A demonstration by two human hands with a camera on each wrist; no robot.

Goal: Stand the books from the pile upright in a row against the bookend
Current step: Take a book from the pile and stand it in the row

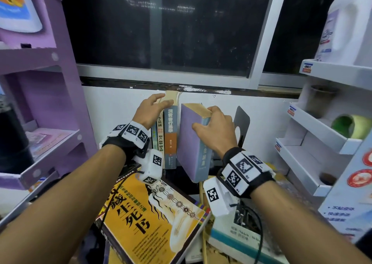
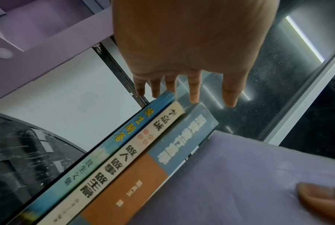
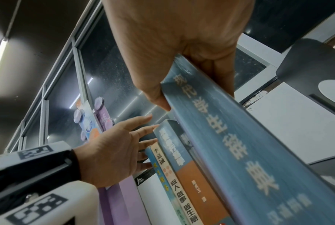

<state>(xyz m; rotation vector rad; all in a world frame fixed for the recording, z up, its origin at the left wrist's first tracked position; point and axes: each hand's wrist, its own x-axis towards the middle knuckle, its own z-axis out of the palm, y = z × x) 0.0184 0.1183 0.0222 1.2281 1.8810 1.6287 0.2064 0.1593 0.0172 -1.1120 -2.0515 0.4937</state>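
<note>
Three books (image 1: 170,134) stand upright in a row by the wall, spines toward me: a thin blue one, a cream one and a blue-and-orange one (image 2: 124,164) (image 3: 181,175). My left hand (image 1: 153,110) (image 2: 181,45) (image 3: 112,153) rests against their upper left side with straight fingers. My right hand (image 1: 215,126) (image 3: 181,45) grips the top of a thick purple book with a blue spine (image 1: 191,143) (image 2: 239,175) (image 3: 230,144), held roughly upright just right of the row. The dark grey bookend (image 1: 242,120) (image 3: 312,73) stands behind it to the right.
A yellow book (image 1: 149,223) and a white-and-teal book (image 1: 239,237) lie flat in the pile in front. A purple shelf unit (image 1: 40,102) stands left, a white shelf unit (image 1: 314,132) with a white jug (image 1: 350,28) right. A dark window (image 1: 161,32) is behind.
</note>
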